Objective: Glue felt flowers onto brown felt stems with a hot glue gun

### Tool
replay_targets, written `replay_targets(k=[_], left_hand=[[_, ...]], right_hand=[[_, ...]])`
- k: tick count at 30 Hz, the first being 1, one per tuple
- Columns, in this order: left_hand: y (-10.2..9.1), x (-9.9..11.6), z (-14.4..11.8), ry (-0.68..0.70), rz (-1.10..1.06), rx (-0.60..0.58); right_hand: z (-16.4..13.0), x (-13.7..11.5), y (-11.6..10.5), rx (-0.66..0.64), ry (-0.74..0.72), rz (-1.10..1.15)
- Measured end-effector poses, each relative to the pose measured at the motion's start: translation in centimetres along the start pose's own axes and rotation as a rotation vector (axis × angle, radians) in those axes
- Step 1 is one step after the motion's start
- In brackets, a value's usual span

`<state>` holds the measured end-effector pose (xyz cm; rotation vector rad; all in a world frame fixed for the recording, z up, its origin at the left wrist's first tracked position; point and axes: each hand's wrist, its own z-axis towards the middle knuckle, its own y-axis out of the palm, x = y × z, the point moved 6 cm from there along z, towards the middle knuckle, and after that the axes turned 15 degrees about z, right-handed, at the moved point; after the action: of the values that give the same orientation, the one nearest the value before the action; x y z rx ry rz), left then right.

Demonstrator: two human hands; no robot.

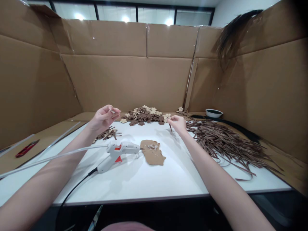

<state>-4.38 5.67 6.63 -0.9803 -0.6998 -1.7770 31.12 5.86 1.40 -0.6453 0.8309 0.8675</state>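
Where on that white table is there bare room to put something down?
Bare table lies along the near edge, between the glue gun and the brown strips, and left of the gun's cord. It is crowded at the back around the flower pile and on the right.

left hand (104, 117) pinched, right hand (177, 123) reaching
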Motion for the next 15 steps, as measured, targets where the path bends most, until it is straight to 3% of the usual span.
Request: replay_targets(k=[5, 11, 15], left_hand=[[2.6, 0.3, 0.1, 0.005, -0.041, -0.091], [3.5, 2.3, 0.2, 0.072, -0.145, -0.102], [3.5, 2.2, 0.0, 0.067, -0.122, -0.074]], right_hand=[[-0.3, -2.7, -0.2, 0.026, -0.145, 0.093], [-0.7, -5.8, -1.1, 0.092, -0.326, 0.214], [-0.8, -6.7, -1.0, -0.013, -0.342, 0.296]])
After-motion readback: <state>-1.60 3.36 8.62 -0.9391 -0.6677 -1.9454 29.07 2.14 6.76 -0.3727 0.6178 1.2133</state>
